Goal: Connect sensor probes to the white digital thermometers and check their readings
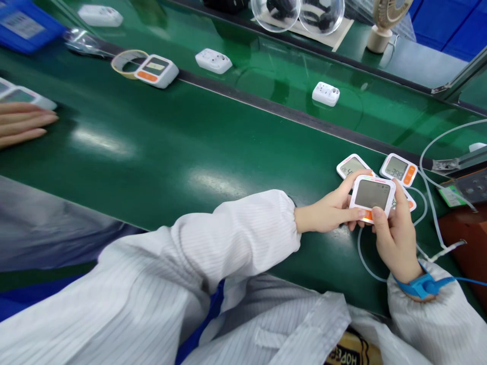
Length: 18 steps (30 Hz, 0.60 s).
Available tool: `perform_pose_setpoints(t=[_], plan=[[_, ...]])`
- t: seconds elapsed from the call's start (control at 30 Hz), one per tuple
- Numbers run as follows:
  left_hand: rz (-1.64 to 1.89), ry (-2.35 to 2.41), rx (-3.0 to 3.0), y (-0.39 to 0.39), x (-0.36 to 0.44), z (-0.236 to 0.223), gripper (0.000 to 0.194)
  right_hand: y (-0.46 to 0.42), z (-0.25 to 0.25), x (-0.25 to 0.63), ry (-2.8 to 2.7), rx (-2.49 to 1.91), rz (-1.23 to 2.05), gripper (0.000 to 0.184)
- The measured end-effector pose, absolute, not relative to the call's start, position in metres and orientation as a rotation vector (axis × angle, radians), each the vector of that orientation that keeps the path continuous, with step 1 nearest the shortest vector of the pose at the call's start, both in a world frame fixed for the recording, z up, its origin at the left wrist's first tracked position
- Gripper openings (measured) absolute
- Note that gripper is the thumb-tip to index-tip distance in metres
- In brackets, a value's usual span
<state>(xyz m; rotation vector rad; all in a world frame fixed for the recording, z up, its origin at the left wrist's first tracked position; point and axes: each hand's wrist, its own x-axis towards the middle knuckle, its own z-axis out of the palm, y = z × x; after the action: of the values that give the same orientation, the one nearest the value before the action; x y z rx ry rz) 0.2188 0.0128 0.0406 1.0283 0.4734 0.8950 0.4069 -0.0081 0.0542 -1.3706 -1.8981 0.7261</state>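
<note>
Between both hands I hold a white digital monitor [373, 194] with a grey screen and orange buttons. My left hand [335, 207] grips its left side, the thumb on the orange button strip. My right hand [397, 235], with a blue wrist strap [422, 285], grips the right side, its thumb at the lower edge. Just behind lie a similar monitor [352, 165] and another monitor [397, 170] with lit digits. A third is mostly hidden beneath the held one. A thin clear tube [365, 258] runs below my hands.
White units [213, 61] sit on the conveyor behind a dark rail [266, 109]. A tape roll [127, 63] and a monitor [157, 71] lie along that rail. Another person's hand [23, 124] rests by monitors at the left. A fan [384, 25] stands at the back right.
</note>
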Motion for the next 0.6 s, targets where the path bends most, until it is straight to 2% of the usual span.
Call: perform_pose_setpoints(t=[0.6], plan=[[0.933, 0.487, 1.042, 0.0126, 0.2183, 0.0405, 0.082, -0.0084, 0.0532, 0.4054, -1.911, -1.346, 0.754, 0.068]])
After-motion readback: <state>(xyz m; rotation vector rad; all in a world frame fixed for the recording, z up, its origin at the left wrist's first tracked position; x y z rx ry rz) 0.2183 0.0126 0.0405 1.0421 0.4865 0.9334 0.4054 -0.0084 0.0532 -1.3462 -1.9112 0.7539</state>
